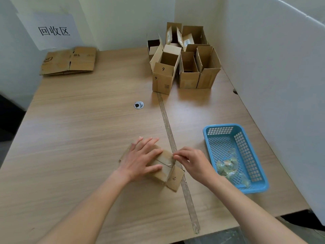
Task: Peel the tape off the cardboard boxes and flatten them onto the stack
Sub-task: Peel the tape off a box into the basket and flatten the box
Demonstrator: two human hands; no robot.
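Head view: left hand (140, 158) flat on light box (164, 170); right hand (190, 160) pinches slick tape (168, 160) at its end.

Table (79, 138): pale wood-grain laminate, matt, smooth, with a dull, scuffed strip (168, 131) along its seam and a shiny metal grommet (138, 105). Box (166, 169): brown corrugated cardboard, matt, a glossy clear tape (167, 163) across its seam. Boxes (182, 67): same matt brown cardboard, some bearing white paper labels. Stack (68, 61): flat brown cardboard, matt, printed. Basket (235, 155): light blue plastic, perforated, slightly glossy, holding crumpled clear glossy tape wads (227, 167). Sign (54, 30): white paper, matt. Walls: white, matt, smooth.
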